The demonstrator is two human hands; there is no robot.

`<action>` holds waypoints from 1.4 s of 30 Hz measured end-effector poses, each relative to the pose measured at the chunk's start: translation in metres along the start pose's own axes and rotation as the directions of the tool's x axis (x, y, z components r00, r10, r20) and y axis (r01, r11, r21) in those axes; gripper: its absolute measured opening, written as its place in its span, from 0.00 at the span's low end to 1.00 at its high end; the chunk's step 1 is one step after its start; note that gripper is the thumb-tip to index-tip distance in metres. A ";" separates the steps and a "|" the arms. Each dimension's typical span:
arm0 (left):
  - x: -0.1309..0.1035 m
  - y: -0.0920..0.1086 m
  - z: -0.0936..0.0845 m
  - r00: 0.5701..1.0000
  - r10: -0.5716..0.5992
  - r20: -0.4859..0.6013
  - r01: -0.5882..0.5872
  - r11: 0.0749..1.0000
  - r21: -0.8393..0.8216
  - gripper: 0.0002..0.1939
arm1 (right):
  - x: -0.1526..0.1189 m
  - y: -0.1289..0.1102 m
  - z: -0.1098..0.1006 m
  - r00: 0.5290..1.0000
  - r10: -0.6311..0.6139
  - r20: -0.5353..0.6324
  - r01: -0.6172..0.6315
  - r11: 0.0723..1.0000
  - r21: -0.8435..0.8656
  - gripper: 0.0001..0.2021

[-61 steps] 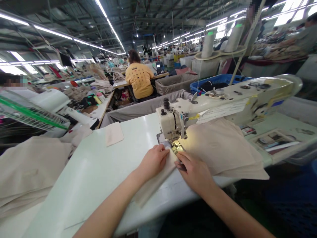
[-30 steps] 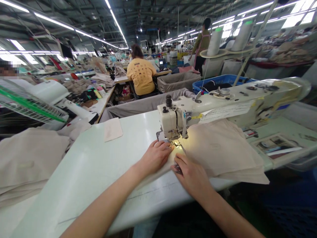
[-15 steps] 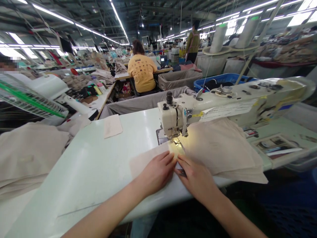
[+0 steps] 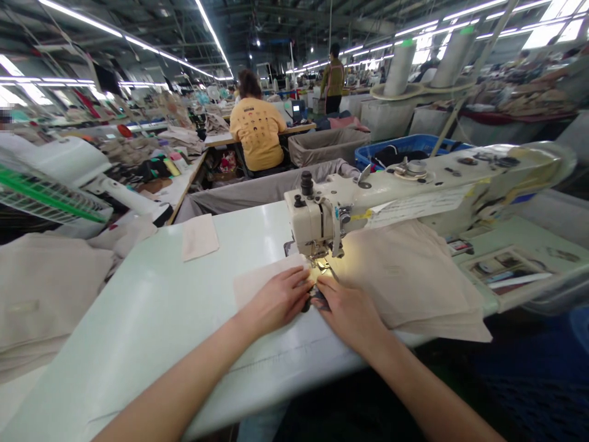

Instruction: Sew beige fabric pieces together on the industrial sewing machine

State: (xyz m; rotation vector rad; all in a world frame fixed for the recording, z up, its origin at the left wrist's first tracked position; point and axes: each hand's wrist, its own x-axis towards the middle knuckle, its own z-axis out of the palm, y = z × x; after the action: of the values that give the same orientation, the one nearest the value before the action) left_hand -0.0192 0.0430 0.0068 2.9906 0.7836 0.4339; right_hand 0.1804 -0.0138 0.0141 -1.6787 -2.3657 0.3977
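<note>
A white sewing machine stands on the pale green table, its lamp lighting the needle area. Just in front of the needle, my left hand presses on a beige fabric piece, fingers together. My right hand is close beside it, with its fingertips at the fabric's near edge by the presser foot. A stack of beige fabric lies to the right of the needle, under the machine arm. One small beige piece rests flat on the table at the left.
More beige fabric is piled at the left beside a white fan. Behind the table are a grey cloth-lined bin and a blue basket. A person in a yellow shirt sits ahead. A tray of small tools is at the right.
The view has shifted slightly. Both hands have moved forward toward the needle, and the fabric under my left hand has gone further in with them.
</note>
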 end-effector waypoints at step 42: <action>0.012 -0.032 0.002 0.999 -0.007 -0.045 0.007 1.000 0.003 0.17 | -0.020 0.002 0.047 0.958 -0.048 -0.284 0.020 0.995 -0.098 0.17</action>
State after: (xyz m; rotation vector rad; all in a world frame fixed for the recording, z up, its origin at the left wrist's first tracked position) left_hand -0.0243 0.0767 0.0052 2.9895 0.7988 0.5021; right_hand 0.1738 -0.0365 -0.0312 -1.6073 -2.2251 0.0315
